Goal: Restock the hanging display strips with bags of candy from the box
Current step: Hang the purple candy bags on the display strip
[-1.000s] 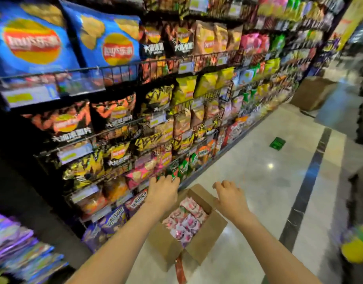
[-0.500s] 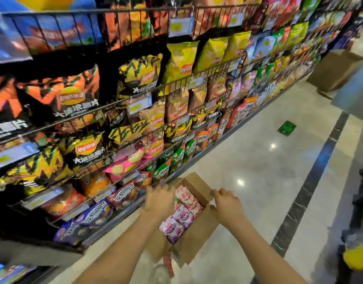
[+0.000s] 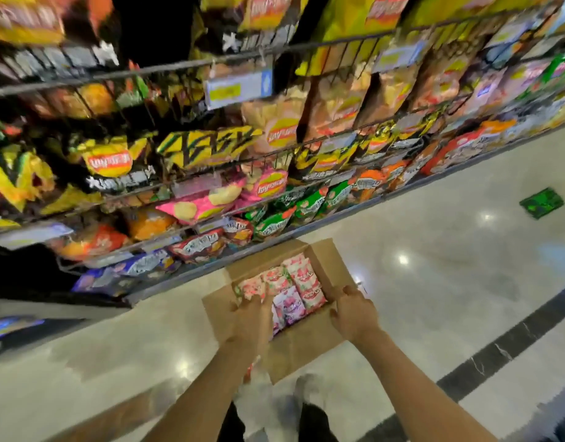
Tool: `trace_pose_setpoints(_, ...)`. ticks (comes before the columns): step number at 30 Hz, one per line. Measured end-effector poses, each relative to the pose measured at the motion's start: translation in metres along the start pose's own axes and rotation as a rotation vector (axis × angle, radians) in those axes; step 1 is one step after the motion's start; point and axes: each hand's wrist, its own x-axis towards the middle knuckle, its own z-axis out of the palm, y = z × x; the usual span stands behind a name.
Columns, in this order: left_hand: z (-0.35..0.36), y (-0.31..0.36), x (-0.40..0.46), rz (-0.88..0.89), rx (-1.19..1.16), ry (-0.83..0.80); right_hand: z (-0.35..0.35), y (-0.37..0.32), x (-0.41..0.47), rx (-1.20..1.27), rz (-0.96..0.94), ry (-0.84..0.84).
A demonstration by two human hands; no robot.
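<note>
On the pale polished floor (image 3: 434,282) at the foot of the snack shelving (image 3: 185,71), a cardboard box (image 3: 303,342) sat open, flaps folded outward, just in front of the lowest wire shelf. Inside it lay bags of candy (image 3: 309,283) in pink, red and white wrappers, packed flat in rows, with one purple-toned bag (image 3: 290,306) near the middle. Left hand (image 3: 250,317) was down over the box's near-left part, back of the hand toward the camera, fingers reaching onto the pink bags at that side; the picture was smeared there, so whether the fingers were closed round a bag or only resting on it could not be told. Right hand (image 3: 354,314) was at the box's right flap, fingers curled down over the cardboard edge and thumb spread away toward the candy, gripping the flap. Both forearms ran up from the bottom of the view. Above the box, wire shelves held chip bags (image 3: 109,161) in yellow, black, pink and green, with blurred price tags (image 3: 238,87) clipped to the rails. A green square marker (image 3: 541,202) lay on the floor well to the right, and a dark stripe (image 3: 510,342) crossed the tiles at lower right. Dark shoes (image 3: 313,419) showed below the box.
</note>
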Motion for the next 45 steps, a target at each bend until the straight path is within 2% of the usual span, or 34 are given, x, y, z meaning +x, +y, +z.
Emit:
trace_pose_setpoints(8,0.118,0.021,0.076,-0.276,-0.378,-0.023,0.105,0.030,0.111,0.026,-0.069,-0.116)
trace_pose_setpoints(12,0.187,0.021,0.134,-0.384,-0.525,-0.006,0.170,0.042,0.168,0.123,-0.067,-0.107)
trace_pose_setpoints(15,0.244,0.016,0.185,-0.485,-0.656,-0.010,0.226,0.046,0.219,0.109,-0.080,-0.128)
trace_pose_setpoints(20,0.336,0.007,0.275,-0.678,-1.081,0.076,0.321,0.055,0.308,0.185,-0.006,-0.165)
trace_pose_setpoints(27,0.395,-0.003,0.342,-0.841,-1.218,0.020,0.395,0.067,0.394,0.208,0.059,-0.278)
trace_pose_setpoints(35,0.416,0.019,0.338,-0.783,-0.972,0.076,0.420,0.072,0.410,0.570,0.027,-0.401)
trace_pose_setpoints(39,0.417,0.019,0.329,-0.781,-0.884,0.134,0.426,0.072,0.409,0.587,-0.030,-0.371)
trace_pose_setpoints(45,0.417,0.010,0.331,-0.757,-1.120,0.180,0.409,0.064,0.389,0.519,-0.139,-0.256)
